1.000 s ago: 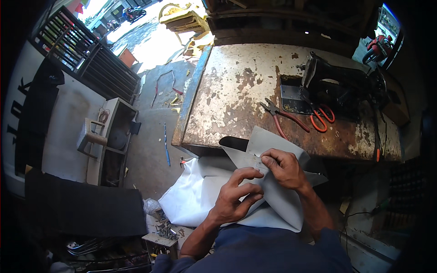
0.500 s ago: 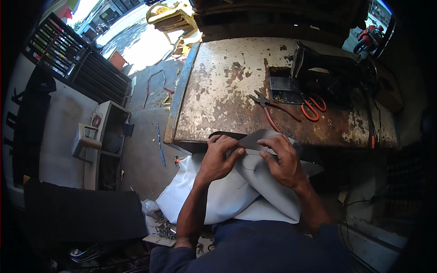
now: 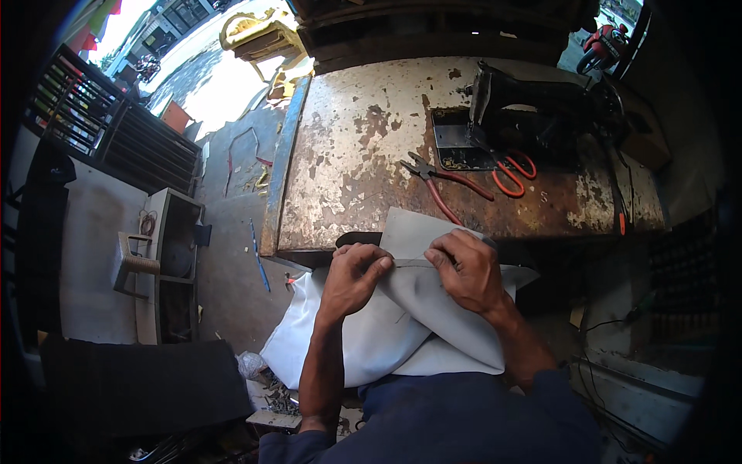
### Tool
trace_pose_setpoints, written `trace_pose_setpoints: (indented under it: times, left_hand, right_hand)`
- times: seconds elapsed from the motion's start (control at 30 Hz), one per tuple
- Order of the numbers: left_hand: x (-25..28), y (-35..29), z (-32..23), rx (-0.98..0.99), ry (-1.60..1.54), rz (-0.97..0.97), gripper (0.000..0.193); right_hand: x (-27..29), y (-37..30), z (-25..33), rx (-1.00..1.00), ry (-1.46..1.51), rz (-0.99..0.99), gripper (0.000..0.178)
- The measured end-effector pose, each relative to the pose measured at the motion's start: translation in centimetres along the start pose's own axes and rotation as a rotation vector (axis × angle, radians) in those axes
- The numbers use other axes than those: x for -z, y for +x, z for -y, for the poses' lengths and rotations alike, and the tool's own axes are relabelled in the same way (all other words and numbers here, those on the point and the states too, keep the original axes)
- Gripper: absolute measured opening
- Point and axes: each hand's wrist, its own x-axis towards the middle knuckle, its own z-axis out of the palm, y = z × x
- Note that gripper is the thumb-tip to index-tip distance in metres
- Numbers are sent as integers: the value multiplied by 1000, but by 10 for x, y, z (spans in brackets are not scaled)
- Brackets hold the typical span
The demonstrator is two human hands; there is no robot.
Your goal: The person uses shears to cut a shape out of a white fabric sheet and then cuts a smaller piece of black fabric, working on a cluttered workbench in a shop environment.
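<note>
Grey-white sheet (image 3: 371, 340) is what I am seeing through the head camera, and it is lying in big folds over the person's lap, just below the near edge of the worn table (image 3: 332, 178). One flap of it is sticking up past that edge in my view. The left hand (image 3: 354, 280) is pinching the sheet's folded edge between thumb and pointing finger. The right hand (image 3: 468, 271) is bending its fingers in, with its thumb close to them, just beside the same fold. I cannot tell if it is pinching the sheet or a thread. A thin dark line is running along the fold between the two hands, but it is too small for me to name.

On the table, pliers (image 3: 426, 172) with red handles are lying open. To their right, scissors (image 3: 506, 164) with orange handles are pointing toward a black sewing machine (image 3: 533, 104). Down on the floor, left of the table, a blue stick (image 3: 259, 255) is lying. Farther left, a small woven stool (image 3: 135, 264) is standing by a pale cabinet (image 3: 158, 309).
</note>
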Motion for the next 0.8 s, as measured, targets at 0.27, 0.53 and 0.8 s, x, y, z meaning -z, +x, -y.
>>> trace_pose_setpoints:
  times: [0.27,0.53,0.8]
  left_hand:
    - [-10,4,13,18,-8,11,26]
    - [-18,5,22,145,16,13,25]
    - [-40,5,-22,-162,256,-49,14]
  right_hand:
    - [-17,1,14,67,666,235,18]
    - [-16,-17,7,-198,1028,260,23]
    - [25,-49,19,-169,203,137,15]
